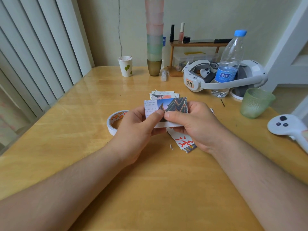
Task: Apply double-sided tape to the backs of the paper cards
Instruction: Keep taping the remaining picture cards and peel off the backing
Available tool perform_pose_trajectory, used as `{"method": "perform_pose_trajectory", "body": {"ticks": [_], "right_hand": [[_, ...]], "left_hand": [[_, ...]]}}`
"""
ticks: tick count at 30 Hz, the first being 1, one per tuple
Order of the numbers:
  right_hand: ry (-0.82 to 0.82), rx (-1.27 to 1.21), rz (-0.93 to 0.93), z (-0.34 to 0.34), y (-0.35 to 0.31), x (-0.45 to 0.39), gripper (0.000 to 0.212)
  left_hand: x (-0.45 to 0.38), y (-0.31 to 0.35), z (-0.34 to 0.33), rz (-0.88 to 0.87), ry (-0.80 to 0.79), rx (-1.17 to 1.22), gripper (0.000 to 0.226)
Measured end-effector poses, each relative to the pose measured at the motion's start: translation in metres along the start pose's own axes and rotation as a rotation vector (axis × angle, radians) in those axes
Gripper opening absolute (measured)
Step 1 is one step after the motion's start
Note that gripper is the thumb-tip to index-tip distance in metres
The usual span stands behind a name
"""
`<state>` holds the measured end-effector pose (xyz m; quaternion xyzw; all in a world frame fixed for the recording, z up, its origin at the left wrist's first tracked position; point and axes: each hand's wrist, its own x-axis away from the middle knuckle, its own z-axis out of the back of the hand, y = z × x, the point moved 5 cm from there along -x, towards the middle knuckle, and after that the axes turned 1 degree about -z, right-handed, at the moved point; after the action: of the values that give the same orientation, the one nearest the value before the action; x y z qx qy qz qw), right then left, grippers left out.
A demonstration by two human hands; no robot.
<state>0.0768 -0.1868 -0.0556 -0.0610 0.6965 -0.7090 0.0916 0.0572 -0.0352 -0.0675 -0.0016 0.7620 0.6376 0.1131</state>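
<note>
Both my hands hold a paper card [173,105] above the wooden table; its printed side, with a temple roof picture and text, faces me. My left hand [141,129] grips its left part with the thumb on the front. My right hand [193,125] pinches its lower right part, thumb beside the left thumb. A white strip [168,125] runs along the card's bottom edge. The roll of double-sided tape [113,121] lies flat just left of my left hand. A small pile of cards [164,94] lies behind the held card. More cards [184,143], one with red characters, lie under my right hand.
A tall stack of plastic cups [154,39], a paper cup [125,65], a water bottle [229,64] and a white headset [225,77] stand at the back. A green cup [255,102] and a white controller [286,125] sit at the right. A paper scrap [171,147] lies near.
</note>
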Motion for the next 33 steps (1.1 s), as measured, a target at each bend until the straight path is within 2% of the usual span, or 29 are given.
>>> {"method": "perform_pose_trajectory", "body": {"ticks": [6,11,15,21,26,29,33], "right_hand": [[-0.037,0.050,0.028,-0.001,-0.005,0.002,0.028],[0.007,0.155,0.065,0.005,-0.003,-0.001,0.009],[0.018,0.203,0.091,0.007,-0.006,0.000,0.007],[-0.029,0.078,0.087,0.005,-0.010,0.002,0.018],[-0.021,0.074,0.108,0.007,-0.011,0.003,0.012],[0.000,0.132,0.107,0.010,-0.011,0.003,0.008],[-0.043,0.206,0.090,0.011,-0.011,0.004,0.020]], "left_hand": [[-0.001,-0.002,0.002,0.003,0.001,-0.056,0.021],[-0.002,-0.003,0.004,-0.020,-0.001,-0.147,0.022],[0.000,0.000,0.004,-0.084,0.024,-0.214,0.018],[-0.002,-0.002,0.005,-0.032,0.025,-0.093,0.023],[-0.003,-0.004,0.004,0.013,0.011,0.043,0.029],[-0.003,-0.001,0.003,-0.021,-0.008,0.055,0.021],[-0.003,-0.001,0.007,-0.048,-0.017,-0.042,0.018]]}}
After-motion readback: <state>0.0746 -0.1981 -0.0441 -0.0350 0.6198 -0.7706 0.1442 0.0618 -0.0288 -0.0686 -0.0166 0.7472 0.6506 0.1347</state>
